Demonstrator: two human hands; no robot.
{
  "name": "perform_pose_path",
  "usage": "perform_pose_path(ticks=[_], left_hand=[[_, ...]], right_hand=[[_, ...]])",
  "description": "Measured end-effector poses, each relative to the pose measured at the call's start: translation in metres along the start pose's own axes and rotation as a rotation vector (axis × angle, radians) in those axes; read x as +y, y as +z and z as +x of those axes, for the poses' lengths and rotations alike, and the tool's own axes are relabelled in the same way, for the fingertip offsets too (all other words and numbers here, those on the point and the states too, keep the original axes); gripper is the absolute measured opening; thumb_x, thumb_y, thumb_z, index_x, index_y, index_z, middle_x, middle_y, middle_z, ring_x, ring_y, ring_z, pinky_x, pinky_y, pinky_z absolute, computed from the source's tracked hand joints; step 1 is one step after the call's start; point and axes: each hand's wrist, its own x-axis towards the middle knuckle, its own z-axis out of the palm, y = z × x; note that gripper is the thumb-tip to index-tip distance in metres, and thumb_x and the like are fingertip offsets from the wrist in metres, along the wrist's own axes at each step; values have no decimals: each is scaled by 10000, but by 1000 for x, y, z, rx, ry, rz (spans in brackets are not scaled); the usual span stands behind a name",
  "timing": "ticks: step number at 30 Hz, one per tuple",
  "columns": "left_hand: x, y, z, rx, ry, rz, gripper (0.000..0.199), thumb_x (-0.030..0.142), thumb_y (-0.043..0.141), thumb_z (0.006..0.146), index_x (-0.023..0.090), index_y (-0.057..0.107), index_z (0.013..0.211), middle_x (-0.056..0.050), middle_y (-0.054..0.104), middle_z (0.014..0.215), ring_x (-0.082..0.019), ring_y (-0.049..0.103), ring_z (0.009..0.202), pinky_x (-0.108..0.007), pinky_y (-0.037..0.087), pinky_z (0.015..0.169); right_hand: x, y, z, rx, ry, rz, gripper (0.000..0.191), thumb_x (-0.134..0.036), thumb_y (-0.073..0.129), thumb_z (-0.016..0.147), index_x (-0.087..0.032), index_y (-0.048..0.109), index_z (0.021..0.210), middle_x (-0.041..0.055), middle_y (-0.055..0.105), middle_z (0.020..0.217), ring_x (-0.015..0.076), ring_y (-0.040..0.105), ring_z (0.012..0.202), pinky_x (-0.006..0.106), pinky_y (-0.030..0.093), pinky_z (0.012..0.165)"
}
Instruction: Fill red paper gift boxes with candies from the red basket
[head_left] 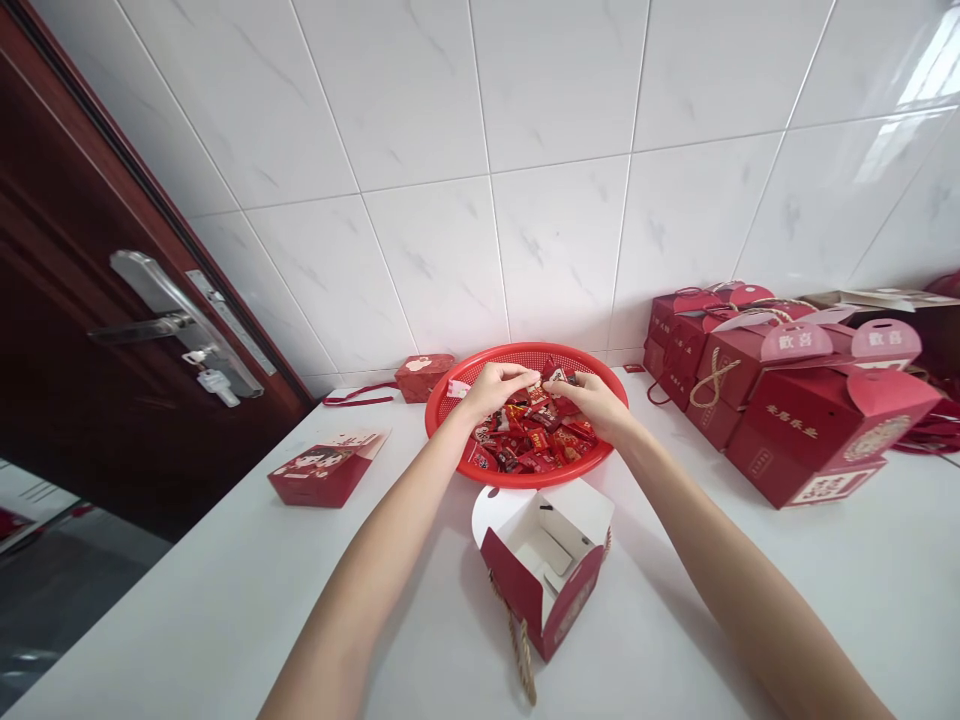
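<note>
A red plastic basket (450, 455) holds a heap of wrapped candies (536, 440), mostly red with a few darker ones. Both hands reach over the heap from the near side, fingertips close together. My left hand (496, 390) is closed in a pinch at a small wrapped candy. Opposite it, my right hand (600, 402) also pinches at a wrapped candy, its fingertips partly hiding it. Just in front of the basket stands an open red gift box (517, 575) with a white inside, flaps up and a twisted rope handle hanging at its side.
Several closed red gift boxes (795, 430) with rope handles are grouped at the right. A smaller red box (322, 475) lies at the left, another (424, 380) behind it, beside a red ribbon (360, 397). A tiled wall (427, 260) backs the white table (300, 590); a door (67, 250) is at left.
</note>
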Motion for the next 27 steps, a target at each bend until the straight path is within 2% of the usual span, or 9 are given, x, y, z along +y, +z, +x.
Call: perform_pose_path(ticks=[6,9,11,15,18,22,24,26,27], left_hand=[[2,2,-2,-55,31,-52,416,542,761,714,138,762,817,-76,762,867,-223,677,878,-354,513,874],[2,2,-1,-1,14,-75,309,442,723,754,153,775,850,-87,771,996,-252,667,1036,-368,498,953],[3,1,-1,5,-16,-122,287,356,696,750,165,776,949,-91,756,1103,-255,657,1088,-368,509,947],[5,-1,-1,-13,-57,-178,532,189,689,684,177,685,1216,-100,724,1191,-230,659,1082,-338,525,902],[9,-3,-6,46,-46,-192,611,185,722,679,149,619,1280,-111,727,1136,-215,674,1025,-335,527,894],[17,-4,-28,153,10,-258,587,283,780,697,147,600,1238,-87,720,1063,-191,696,898,-336,552,844],[25,-6,-46,166,31,-272,567,303,797,704,160,599,1216,-72,729,1020,-184,706,855,-324,558,816],[37,-12,-66,95,45,-228,519,305,799,730,171,611,1195,-75,746,998,-192,720,847,-313,560,792],[44,-15,-76,10,38,-187,480,305,795,749,175,626,1179,-81,755,987,-203,727,859,-313,564,786]], right_hand=[[4,-3,-1,-117,-17,7,329,-271,903,535,-188,656,737,5,712,699,168,657,611,255,524,503],[6,-3,0,-82,-54,31,317,-251,886,521,-187,671,744,-2,717,686,171,652,592,285,548,541],[5,-3,0,-53,-73,43,306,-255,874,524,-191,677,748,1,724,697,180,661,607,296,556,557],[1,-1,-3,25,-109,69,312,-277,864,546,-195,695,796,19,750,790,197,687,679,287,553,569],[0,-3,-4,36,-132,114,338,-292,871,562,-198,713,846,25,761,842,200,702,736,272,552,601],[-3,-8,-3,-35,-146,211,359,-311,886,573,-201,719,871,22,762,865,192,702,758,271,553,637],[-7,-9,-5,-79,-144,213,359,-306,892,563,-199,712,854,19,756,861,181,692,741,262,542,620],[-14,-10,-9,-131,-159,174,354,-294,896,556,-198,708,839,11,750,836,167,679,706,248,521,593],[-19,-10,-12,-160,-173,150,348,-287,897,556,-197,708,835,7,748,823,163,675,695,247,517,592]])
